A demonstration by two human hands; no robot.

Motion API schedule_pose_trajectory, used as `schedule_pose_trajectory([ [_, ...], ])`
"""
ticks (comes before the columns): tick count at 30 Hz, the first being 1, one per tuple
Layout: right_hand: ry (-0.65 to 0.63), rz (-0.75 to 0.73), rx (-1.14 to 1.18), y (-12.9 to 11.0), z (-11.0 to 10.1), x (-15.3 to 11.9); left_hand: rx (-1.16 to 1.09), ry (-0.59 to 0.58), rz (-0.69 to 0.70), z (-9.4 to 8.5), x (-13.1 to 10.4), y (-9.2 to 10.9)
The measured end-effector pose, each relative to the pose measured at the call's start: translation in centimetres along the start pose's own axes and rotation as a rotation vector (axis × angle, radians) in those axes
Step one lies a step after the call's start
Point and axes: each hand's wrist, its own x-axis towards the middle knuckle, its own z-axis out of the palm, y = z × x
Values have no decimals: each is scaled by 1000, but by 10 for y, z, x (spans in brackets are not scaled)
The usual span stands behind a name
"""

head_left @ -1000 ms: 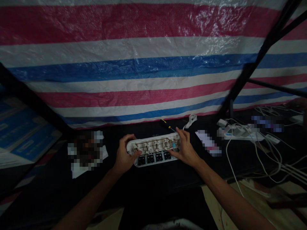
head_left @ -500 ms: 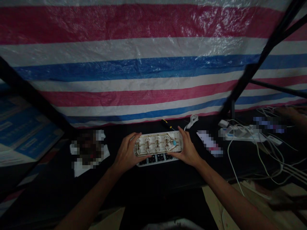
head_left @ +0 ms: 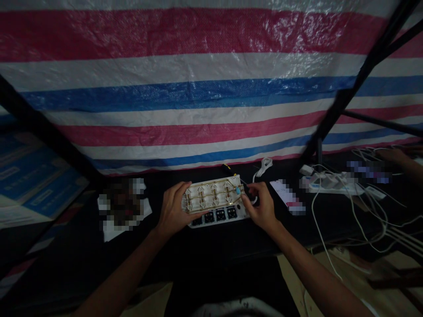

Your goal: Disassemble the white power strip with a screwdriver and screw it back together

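The left hand [head_left: 173, 209] is clamped on the power strip's wired half [head_left: 208, 198], tilted above its socket half [head_left: 220, 215] over the bench [head_left: 211, 244], while the right hand [head_left: 263, 206], its grip unclear, apparently adjusts the wired end, calling next for steady alignment.

Workshop, makeshift | striped tarp wall [head_left: 198, 99] | screwdriver [head_left: 227, 168] | opened power strip [head_left: 208, 199] | coiled cord [head_left: 265, 164]

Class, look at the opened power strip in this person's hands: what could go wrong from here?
The right hand's fingertips are close to the blue component and might dislodge it.

The left hand's grip is at one end of the white shell half, which could slip against the black-socketed half below.

The screwdriver behind might get nudged.
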Motion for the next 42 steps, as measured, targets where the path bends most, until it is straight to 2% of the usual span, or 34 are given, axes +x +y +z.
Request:
schedule_pose_trajectory([
  [3,-106,66,-6,-19,3,3,10,9,-12,1,-2,-1],
  [7,-164,243,34,-39,7,10,21,59,3,1,-3,0],
  [11,-200,343,56,-46,8,20,21,77,16,-1,0,3],
  [18,-255,415,175,-49,-2,30,12,60,20,-3,-1,2],
  [26,-297,449,348,-37,-9,27,19,20,2,0,-7,-2],
  [30,-269,472,461,-32,-10,22,23,23,24,-1,-4,-1],
  [35,-220,529,605,-29,-16,19,2,23,-111,-3,0,-1],
  [42,-150,578,610,6,-30,4,-17,57,-129,-3,2,-3],
])
